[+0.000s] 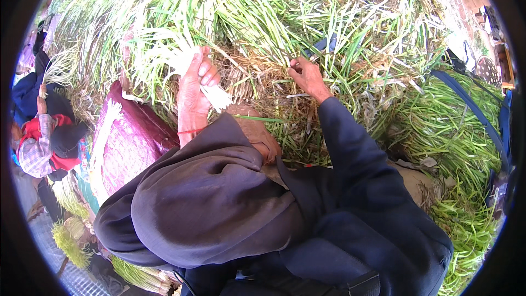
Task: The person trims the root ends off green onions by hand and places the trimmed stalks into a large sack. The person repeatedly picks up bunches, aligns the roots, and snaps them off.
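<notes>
My left hand (199, 76) is closed around a bundle of long greens (176, 53) with clean white stalks. The cut-looking white ends poke out below my fist, and the leaves fan out to the upper left. To the right, my right hand (306, 76) is at the near edge of a heap of green leafy stalks (259, 20), thumb and fingers curled at the base of some of them. Whether it grips any stalk cannot be told. Brown roots and pale stems (246, 78) lie between the two hands.
A purple-pink sack (135, 144) lies at the left, with white stalks (102, 144) on it. Farther left sits another person in a plaid sleeve (37, 152), holding greens. More greens (452, 119) are piled at the right beside a blue strap (472, 105). Bundles (144, 275) lie at lower left.
</notes>
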Demonstrator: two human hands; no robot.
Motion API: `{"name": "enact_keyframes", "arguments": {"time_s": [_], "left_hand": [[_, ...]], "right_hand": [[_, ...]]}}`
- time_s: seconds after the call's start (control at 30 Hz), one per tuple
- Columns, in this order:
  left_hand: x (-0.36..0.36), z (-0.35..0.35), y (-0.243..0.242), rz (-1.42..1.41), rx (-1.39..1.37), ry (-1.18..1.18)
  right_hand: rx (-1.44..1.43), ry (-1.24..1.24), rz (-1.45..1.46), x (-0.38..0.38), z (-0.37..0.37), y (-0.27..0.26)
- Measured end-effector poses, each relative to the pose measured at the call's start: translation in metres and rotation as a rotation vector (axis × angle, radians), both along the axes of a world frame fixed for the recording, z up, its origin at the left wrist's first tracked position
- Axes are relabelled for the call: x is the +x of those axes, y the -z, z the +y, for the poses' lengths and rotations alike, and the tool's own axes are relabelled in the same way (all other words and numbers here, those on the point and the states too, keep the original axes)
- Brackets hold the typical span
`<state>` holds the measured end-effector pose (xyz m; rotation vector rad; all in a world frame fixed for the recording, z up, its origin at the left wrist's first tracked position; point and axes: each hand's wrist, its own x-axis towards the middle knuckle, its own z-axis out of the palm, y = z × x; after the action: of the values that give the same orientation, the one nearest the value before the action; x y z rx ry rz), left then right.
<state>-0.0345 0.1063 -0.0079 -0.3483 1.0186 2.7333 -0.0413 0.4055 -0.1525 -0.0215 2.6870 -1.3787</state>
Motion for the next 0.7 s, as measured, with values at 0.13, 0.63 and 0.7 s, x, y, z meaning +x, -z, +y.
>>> {"name": "enact_keyframes", "arguments": {"time_s": [0.13, 0.63, 0.7], "left_hand": [[0.0, -0.004, 0.002, 0.009, -0.004, 0.019], [-0.002, 0.005, -0.002, -0.032, -0.083, -0.001], [0.004, 0.008, 0.001, -0.039, -0.125, -0.007]], "right_hand": [[-0.079, -0.002, -0.036, 0.005, -0.007, -0.027], [-0.597, 0.046, -0.614, 0.033, -0.005, -0.1], [-0.813, 0.033, -0.699, 0.039, -0.007, -0.085]]}}
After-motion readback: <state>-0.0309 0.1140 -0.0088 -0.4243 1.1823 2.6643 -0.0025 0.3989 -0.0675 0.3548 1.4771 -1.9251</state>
